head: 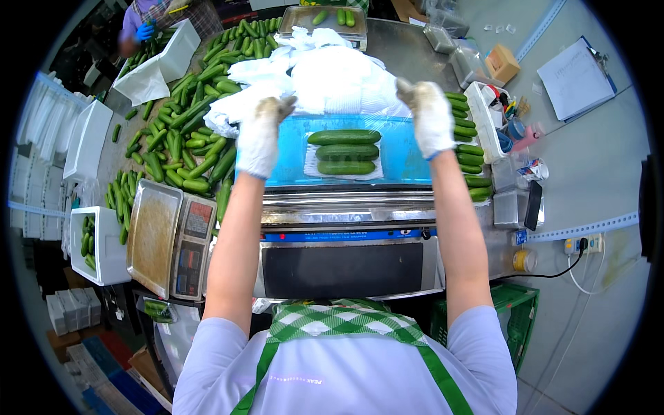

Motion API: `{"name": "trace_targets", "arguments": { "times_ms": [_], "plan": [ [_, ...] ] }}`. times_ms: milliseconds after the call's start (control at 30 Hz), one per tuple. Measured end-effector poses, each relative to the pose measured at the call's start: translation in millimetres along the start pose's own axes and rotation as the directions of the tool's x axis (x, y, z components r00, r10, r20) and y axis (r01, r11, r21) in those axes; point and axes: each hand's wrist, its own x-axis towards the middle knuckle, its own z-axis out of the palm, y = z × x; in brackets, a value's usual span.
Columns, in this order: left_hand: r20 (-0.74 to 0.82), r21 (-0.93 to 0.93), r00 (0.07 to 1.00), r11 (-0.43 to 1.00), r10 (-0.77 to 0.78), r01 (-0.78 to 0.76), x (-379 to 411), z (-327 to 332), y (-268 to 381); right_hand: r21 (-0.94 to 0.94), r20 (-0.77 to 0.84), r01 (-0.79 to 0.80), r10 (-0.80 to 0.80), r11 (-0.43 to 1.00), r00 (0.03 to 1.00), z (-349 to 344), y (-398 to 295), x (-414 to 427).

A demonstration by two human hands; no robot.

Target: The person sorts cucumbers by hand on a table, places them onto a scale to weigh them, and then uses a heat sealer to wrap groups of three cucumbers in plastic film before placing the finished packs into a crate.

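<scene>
Three cucumbers [346, 152] lie side by side on a white absorbent pad [312, 167] in a clear tray. The tray rests on the blue surface of a film wrapping machine [404, 161]. Clear plastic film [390, 112] shows as faint shiny folds above the tray, plainest by my right hand. White knit gloves cover both hands. My left hand [265, 129] is raised beyond the tray's left side, its fingers closed at the film. On the other side my right hand [429, 115] pinches the film, slightly blurred.
Loose cucumbers [181, 135] cover the table at left, near weighing scales [155, 233] and foam boxes [88, 140]. White cloths [332, 72] are heaped beyond the machine. More cucumbers [469, 150] and a tool tray [482, 119] stand at right. Across the table is another person's blue-gloved hand [144, 32].
</scene>
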Motion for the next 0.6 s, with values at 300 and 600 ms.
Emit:
{"name": "trace_targets", "arguments": {
  "times_ms": [300,600],
  "plan": [
    [0.145,0.905,0.958,0.424,-0.246,-0.029,-2.0,6.9,-47.2,-0.716,0.096,-0.052,0.173,0.696,0.98,9.0,81.0,-42.6],
    [-0.009,0.525,0.998,0.849,-0.068,0.063,-58.7,28.5,-51.8,-0.436,-0.103,-0.124,0.087,0.891,0.991,36.7,47.7,-103.5]
  ]
}}
